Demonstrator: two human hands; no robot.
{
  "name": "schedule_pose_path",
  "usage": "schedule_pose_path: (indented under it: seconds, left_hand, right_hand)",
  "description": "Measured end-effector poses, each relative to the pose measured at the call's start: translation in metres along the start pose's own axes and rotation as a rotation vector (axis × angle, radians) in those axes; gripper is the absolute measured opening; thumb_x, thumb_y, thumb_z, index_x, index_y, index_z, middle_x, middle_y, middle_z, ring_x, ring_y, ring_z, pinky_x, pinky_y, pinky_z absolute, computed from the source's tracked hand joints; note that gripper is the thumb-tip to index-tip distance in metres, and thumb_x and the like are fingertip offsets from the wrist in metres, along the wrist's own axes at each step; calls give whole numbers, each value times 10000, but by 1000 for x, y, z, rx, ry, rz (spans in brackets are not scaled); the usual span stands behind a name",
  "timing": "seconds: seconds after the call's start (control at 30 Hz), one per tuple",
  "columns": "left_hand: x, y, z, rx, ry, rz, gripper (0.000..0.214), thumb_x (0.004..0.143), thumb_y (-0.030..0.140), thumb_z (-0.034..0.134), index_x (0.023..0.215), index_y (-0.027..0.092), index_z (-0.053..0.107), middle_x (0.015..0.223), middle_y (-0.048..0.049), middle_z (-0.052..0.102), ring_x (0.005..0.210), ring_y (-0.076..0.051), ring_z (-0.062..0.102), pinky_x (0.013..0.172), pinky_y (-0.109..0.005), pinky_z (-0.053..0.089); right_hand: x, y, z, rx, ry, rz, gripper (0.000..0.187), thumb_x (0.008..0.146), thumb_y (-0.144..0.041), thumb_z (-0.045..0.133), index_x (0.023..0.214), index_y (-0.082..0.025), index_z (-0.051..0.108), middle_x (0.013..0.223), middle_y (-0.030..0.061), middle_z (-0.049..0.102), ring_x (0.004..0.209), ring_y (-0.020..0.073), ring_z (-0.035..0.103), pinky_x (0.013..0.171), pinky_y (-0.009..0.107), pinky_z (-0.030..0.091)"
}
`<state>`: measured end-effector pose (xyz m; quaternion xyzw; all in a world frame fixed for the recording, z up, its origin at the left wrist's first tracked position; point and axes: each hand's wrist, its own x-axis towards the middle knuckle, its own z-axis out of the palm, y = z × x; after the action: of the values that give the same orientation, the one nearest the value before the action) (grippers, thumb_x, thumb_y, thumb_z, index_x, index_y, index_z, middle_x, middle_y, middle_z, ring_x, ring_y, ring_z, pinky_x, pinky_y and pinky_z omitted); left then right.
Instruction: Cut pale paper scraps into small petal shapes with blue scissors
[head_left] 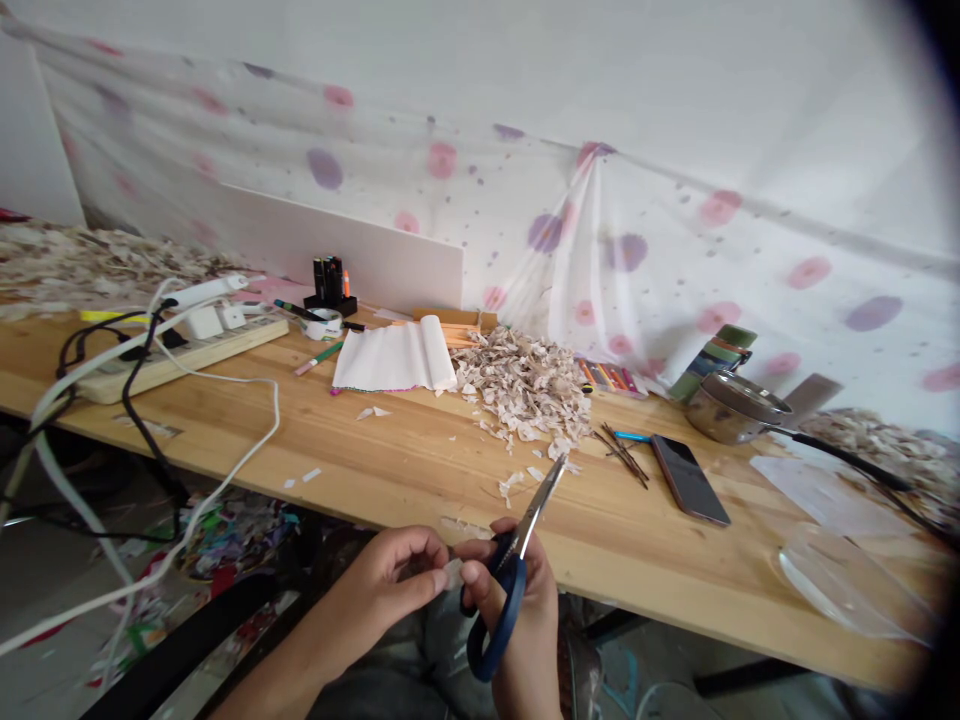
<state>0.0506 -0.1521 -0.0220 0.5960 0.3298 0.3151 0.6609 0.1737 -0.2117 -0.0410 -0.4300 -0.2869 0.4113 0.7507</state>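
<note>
Between the fingertips of my left hand (409, 575) is a small whitish scrap (453, 574), perhaps paper or a dried petal. My right hand (517, 610) holds blue-handled scissors (501, 625), their blades (541, 500) pointing up and away over the table edge. The thumb and a finger of the right hand also meet at the scrap, so both hands are close together in front of the table's near edge. Beyond the blade tips lies a heap of pale, curled flakes (525, 385). A few loose bits (511, 487) rest on the wood near the blades.
A phone (690, 478), thin brown sticks (624, 455) and a steel pan (739, 405) are on the right. A white cloth-like sheet (394, 358) lies behind the hands. At left, a power strip (187, 355) trails cables over the table edge. Clear plastic pieces (840, 580) sit near the front right.
</note>
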Motion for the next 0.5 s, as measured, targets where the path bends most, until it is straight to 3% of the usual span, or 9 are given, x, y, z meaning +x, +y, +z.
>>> schedule_pose_path:
  seconds: [0.23,0.37,0.5]
  left_hand:
    - [1,1,-5,45,-59,-26,212,722,353,663,645,173,582,626,26,498,633,-144,421,579,-237,311]
    - [3,-1,-6,-1,9,-7,263,733,412,656,658,170,585,638,23,499,649,-145,418,602,-247,320]
    - [2,-4,-3,-103,76,25,310,771,457,627,655,171,594,629,18,514,660,-148,441,628,-249,341]
  right_hand:
    - [2,-12,5,-95,-20,59,432,566,-247,799,865,-213,490,537,-73,621,432,78,505,435,167,375]
    - [3,-4,3,-120,-22,74,462,542,-223,819,873,-215,497,534,-73,626,391,60,455,399,154,338]
    - [3,12,0,-104,44,-11,463,561,-310,819,891,-219,508,532,-64,623,372,78,473,362,166,337]
